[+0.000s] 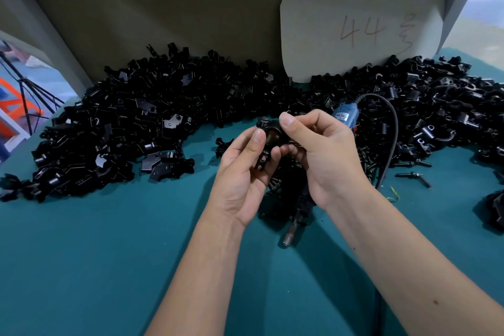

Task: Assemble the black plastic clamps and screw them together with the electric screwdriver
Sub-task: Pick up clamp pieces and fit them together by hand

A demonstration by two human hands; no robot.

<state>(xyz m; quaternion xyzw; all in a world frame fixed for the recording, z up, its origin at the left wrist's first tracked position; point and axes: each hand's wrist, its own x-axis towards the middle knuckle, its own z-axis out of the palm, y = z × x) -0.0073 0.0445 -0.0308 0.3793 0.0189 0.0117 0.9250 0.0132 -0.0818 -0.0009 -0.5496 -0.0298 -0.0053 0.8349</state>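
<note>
i've got one black clamp (268, 139) up in front of me, above the teal worktop (109, 254), caught between both hands. my left hand (245, 169) curls round its lower half, thumb pressed on the outer edge and fingertips underneath, while my right hand (321, 150) pinches the upper half with thumb on top and fingers folded in behind; what those folded fingers hide i can't tell. the job now, as i judge it, is seating the two halves squarely so the screw holes line up, so i'd keep the left grip firm and let the right hand do the small twisting and pressing until the joint closes flush, with no gap on either side. the electric screwdriver (297, 215) lies on the worktop right below my hands, tip toward me, its blue end (342, 116) and cable (387, 144) looping off behind my right hand, near enough to grab once the halves sit true. loose screws (413, 175) lie just to the right, and the big heaps of clamp parts (122, 123) curve round the back in front of a card marked 44 (360, 27).
</note>
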